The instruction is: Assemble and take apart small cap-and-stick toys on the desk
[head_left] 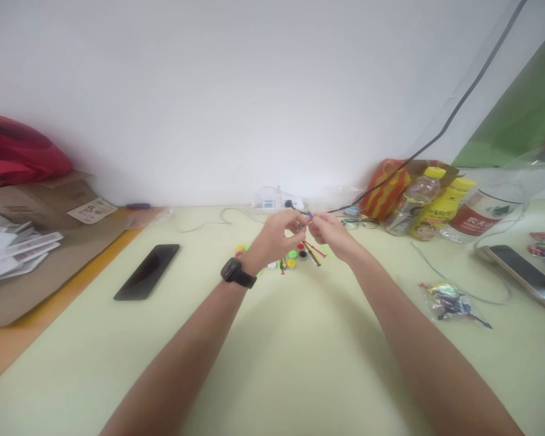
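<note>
While red cloth [20, 151] lies heaped over a cardboard box [40, 200] at far left, loose white packets [18, 248] sit on the cardboard before it. Next comes a dark phone [148, 272], flat on the pale table [263, 375] and well apart from the hands.

The left hand [277, 235], a black watch [238, 272] at its wrist, has curled fingers, thumb and fingertips closed on a small blue piece [310, 215] held above the table. Behind it is a white power strip [267, 204]; below, small coloured pieces [291, 264] lie scattered, partly hidden by this hand. From the other side the right hand [332, 234] pinches the same piece, its fingers nearly together; their exact grip is too blurred to tell.

Rightward, eyeglasses [367, 223] rest near that hand, and a dark cable [454, 115] slants down past a red-and-yellow bag [386, 184]. Three bottles [442, 212] stand beside the bag. Nearer lies a clear packet [449, 303] of coloured bits, then another phone [527, 275].
</note>
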A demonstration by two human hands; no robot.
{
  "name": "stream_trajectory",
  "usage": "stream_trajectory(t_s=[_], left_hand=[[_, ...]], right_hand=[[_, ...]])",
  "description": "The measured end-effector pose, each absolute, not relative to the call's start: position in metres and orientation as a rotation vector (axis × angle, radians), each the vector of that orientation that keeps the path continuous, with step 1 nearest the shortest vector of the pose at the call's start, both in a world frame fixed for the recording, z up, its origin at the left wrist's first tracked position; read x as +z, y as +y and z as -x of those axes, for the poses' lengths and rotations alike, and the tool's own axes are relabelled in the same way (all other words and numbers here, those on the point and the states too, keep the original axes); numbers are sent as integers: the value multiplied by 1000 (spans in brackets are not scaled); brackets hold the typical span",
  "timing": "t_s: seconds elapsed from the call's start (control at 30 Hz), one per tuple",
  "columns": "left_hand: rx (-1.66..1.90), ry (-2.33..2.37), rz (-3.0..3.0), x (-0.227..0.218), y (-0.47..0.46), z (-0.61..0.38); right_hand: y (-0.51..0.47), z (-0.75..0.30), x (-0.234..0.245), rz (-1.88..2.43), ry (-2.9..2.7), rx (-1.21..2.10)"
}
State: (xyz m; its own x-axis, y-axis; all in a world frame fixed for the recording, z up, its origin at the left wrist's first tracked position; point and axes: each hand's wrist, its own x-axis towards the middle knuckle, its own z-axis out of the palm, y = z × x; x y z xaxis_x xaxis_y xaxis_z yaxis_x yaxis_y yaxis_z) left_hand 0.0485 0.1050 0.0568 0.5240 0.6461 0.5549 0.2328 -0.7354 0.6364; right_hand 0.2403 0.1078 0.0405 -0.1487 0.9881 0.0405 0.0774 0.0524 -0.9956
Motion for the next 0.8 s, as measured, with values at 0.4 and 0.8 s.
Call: stream_trajectory(t_s=[0.4, 0.8], left_hand=[[429, 735, -2557, 30, 99, -53], [546, 810, -2697, 19, 111, -43]], right_hand=[[119, -266, 5, 1773, -2074, 692], [118, -267, -2, 1905, -2166, 572]])
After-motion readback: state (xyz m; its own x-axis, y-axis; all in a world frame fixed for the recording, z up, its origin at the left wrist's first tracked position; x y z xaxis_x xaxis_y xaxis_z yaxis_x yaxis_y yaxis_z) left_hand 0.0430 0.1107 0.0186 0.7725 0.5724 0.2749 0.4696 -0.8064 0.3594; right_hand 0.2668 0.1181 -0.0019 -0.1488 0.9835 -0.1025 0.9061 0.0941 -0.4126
